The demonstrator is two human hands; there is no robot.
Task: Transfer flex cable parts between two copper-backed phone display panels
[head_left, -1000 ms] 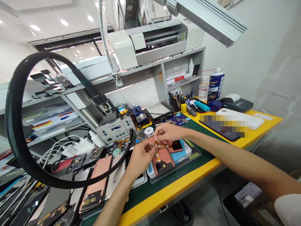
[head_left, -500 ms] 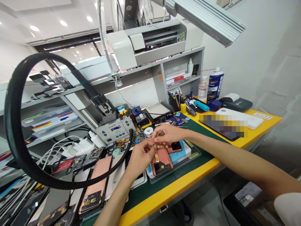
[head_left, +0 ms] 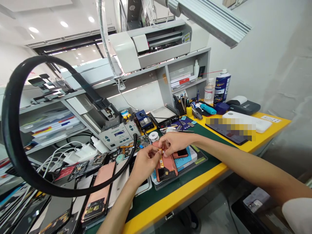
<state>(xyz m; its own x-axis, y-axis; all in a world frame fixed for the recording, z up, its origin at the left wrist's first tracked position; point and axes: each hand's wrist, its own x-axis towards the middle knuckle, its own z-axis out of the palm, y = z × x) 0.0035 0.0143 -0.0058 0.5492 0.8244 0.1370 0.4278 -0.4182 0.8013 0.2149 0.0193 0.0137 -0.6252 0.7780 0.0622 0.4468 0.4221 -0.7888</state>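
My left hand [head_left: 146,161] is closed in a pinch on a gold-orange flex cable [head_left: 161,162] over a pinkish-copper phone housing [head_left: 170,165]. The strip hangs down from my fingertips, with small light patches along it. From the right, my right hand [head_left: 174,142] bends its thumb and fingers onto the cable's upper part, closed around it and covering much of that end. Beside the housing, partly under my right hand, lies another copper-coloured phone part [head_left: 182,153]. Both parts rest on a blue-and-white box [head_left: 192,158].
A black flexible hose [head_left: 6,107] loops across the left side, its end near my left wrist. Several phones, including a pink one [head_left: 100,191], crowd the left. A solder spool [head_left: 153,136], a spray can [head_left: 222,87] and a dark tablet-like device [head_left: 225,131] stand or lie farther back.
My right hand's fingers have come down over the flex cable's sideways-pointing part, which showed before and is now mostly covered. My left hand keeps its pinch. The view has shifted slightly.
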